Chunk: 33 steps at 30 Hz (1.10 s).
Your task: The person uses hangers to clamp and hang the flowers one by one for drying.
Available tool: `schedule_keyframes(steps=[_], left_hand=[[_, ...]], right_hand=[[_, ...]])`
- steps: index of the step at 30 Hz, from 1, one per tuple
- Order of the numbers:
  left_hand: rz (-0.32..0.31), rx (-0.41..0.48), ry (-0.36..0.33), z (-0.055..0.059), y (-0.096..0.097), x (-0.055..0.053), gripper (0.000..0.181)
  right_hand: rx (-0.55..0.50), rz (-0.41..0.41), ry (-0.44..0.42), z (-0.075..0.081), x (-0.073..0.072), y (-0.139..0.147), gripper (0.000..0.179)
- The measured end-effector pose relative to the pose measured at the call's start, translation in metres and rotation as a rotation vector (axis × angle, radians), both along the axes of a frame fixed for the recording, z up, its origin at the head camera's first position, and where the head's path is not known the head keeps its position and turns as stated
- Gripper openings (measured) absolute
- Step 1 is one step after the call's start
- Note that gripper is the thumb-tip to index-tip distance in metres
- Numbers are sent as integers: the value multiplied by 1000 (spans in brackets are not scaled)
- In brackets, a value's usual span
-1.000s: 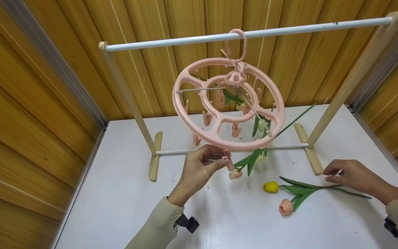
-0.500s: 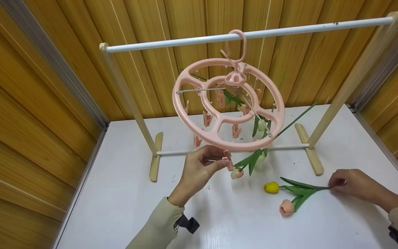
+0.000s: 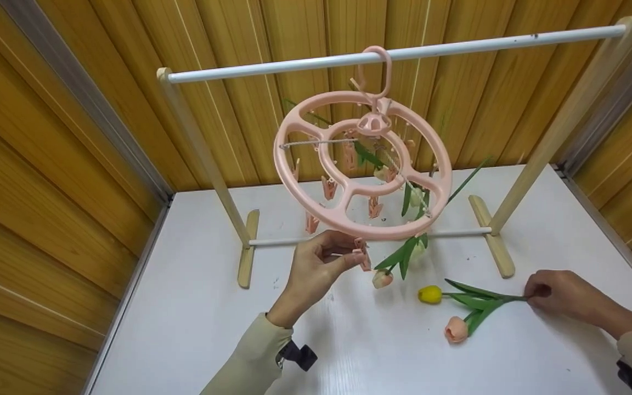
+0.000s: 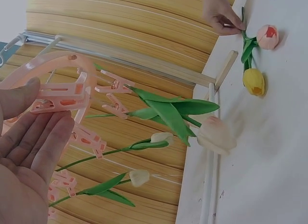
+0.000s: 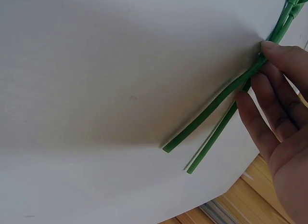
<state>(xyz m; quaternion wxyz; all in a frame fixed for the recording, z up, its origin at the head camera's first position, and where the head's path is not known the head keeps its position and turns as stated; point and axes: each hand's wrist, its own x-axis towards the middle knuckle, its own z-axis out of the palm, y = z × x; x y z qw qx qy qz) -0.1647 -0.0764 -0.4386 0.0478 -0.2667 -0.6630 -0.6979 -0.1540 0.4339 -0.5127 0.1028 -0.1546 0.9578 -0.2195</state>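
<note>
My left hand pinches a pink clothespin that hangs from the front rim of the round pink clip hanger. Low on the right, my right hand pinches the green stems of two artificial tulips between thumb and fingers. One bloom is a yellow tulip, the other a pink tulip; both lie by the white table. Just right of the left hand, a cream-pink tulip hangs head down from other clips.
White tulips hang from clips farther round the hanger. A rack with a white top bar and wooden posts carries the hanger. Several unused pink clips dangle inside the rings. Wood-patterned panels enclose the white table.
My right hand has come down toward me and taken hold of the two tulip stems. The hanging cream-pink tulip has swung slightly right. My left hand keeps its place on the clothespin.
</note>
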Motion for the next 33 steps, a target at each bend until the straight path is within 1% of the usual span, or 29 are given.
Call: schedule_keyframes(steps=[2,8,10,13,15,20,23,28,33], left_hand=[[1,-1,2,0,0,0,25],[-6,11,15,0,0,1,23],[-8,10,20,0,0,1,22],[-8,7,31,1,0,1,21],[-10,6,33,0,0,0,21],[-10,10,34,1,0,0,22],[-8,10,27,1,0,0,23],[-8,9,15,2,0,0,25],[-7,23,11,3,1,1,27]], right_hand=[[-26,27,45,2,0,0,24],[-120,104,260,12,-3,-3,32],[-149,112,291,18,-4,-5,33],[-172,119,317,29,-4,-8,35],[-170,125,322,37,-4,-10,35],[-150,167,342,56,-4,-20,37],[-139,197,337,69,-3,-29,40],[-156,287,348,89,0,-53,44],[-198,371,398,109,2,-83,50]])
